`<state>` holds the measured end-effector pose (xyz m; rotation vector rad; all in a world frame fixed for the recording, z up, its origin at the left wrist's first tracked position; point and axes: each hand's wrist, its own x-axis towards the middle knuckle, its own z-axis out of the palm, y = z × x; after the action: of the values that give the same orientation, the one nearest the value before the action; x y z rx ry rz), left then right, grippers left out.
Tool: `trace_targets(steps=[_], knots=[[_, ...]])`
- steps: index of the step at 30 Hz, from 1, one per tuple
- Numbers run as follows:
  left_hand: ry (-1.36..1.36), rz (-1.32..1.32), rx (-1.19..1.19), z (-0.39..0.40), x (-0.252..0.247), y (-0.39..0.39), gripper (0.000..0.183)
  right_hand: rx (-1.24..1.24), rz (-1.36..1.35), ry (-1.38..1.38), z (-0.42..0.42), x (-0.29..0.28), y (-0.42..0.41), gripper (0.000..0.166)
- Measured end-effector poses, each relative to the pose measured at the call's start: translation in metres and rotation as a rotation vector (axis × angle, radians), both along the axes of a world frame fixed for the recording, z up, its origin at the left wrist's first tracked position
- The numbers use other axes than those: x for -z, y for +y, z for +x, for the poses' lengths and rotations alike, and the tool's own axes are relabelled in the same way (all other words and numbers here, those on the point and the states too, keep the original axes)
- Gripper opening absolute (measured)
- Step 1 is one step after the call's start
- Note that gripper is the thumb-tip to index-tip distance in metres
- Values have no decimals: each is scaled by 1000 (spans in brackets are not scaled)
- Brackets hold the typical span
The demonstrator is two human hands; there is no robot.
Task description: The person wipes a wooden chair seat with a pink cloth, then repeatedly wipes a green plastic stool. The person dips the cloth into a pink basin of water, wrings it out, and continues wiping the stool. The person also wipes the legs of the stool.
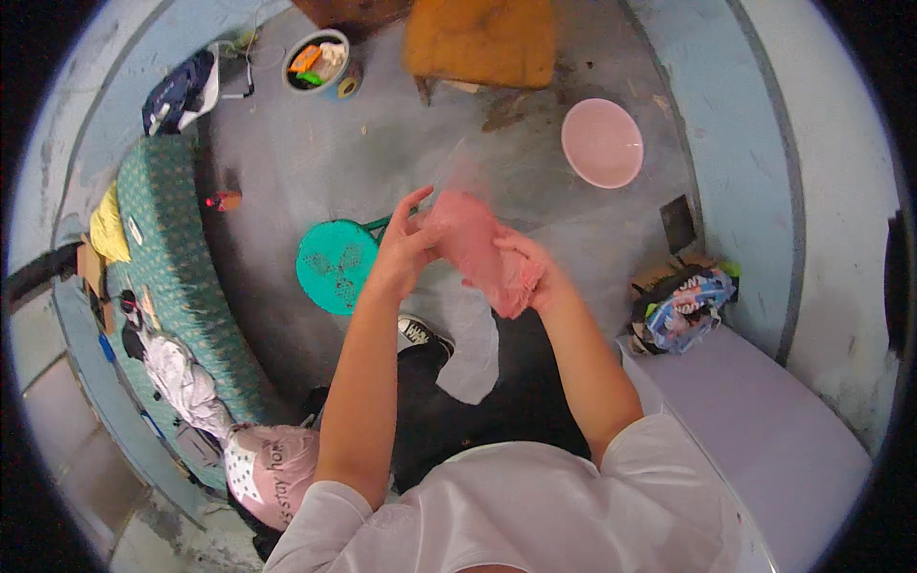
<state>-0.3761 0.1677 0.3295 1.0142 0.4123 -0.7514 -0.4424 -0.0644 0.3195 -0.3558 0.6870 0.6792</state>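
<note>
A pink, sock-like cloth is stretched between my two hands, its upper end blurred by motion. My right hand grips the bunched lower end. On the other side, my left hand has its thumb against the cloth and its index finger raised; some of its fingers are hidden. Below them a white sock lies across my dark-trousered lap. A black-and-white sneaker shows beside the sock.
A green round stool stands left of my hands. The pink basin is on the floor at right, and a wooden chair ahead. A green-covered bed runs along the left. Bags sit by a white cabinet.
</note>
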Motion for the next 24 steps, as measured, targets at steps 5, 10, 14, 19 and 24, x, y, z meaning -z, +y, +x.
trace_targets(steps=[5,10,14,19,24], knots=[[-21,203,382,39,-107,-33,48,-99,126,-57,-34,-92,-64,62],[-87,239,422,13,-163,-102,36,130,151,-123,-85,-169,-138,64],[-200,347,309,-18,-177,-176,34,44,-426,-292,-115,-162,-193,47],[52,136,336,-28,-185,-231,35,167,-729,-318,-126,-170,-227,38],[-54,144,708,16,-165,-256,39,35,-881,-90,-101,-164,-263,41]])
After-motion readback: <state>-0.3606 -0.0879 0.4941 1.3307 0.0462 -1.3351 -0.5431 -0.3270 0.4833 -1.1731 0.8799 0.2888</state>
